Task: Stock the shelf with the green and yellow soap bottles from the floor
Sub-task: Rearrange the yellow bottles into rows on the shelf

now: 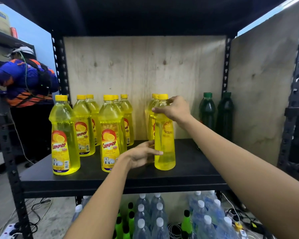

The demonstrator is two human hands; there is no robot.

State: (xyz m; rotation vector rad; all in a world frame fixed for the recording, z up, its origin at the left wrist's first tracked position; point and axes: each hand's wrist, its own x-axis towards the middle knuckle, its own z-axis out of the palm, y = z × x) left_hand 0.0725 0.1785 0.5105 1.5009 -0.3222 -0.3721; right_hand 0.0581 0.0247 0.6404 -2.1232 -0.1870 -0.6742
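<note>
Right hand grips the neck and shoulder of a yellow bottle, fingers curled round it just under the cap, arm stretched in from the lower right. Left hand holds the same bottle low down: the thumb lies across its front, while the fingers pass behind and are mostly hidden by the liquid. That bottle stands upright on the shelf, near the front and right of centre. Its label faces away and shows only as a blur through the soap.

Two more yellow ones stand right behind it, largely hidden; only their caps and one edge show. Other yellow bottles stand in rows to the left, the rear ones partly covered by those in front. Two green bottles stand at the back right, in shadow, their labels too dark to read.

Under the shelf, water bottles and lime bottles are cut off by the lower edge. A person at the far left stands partly behind the shelf post.
</note>
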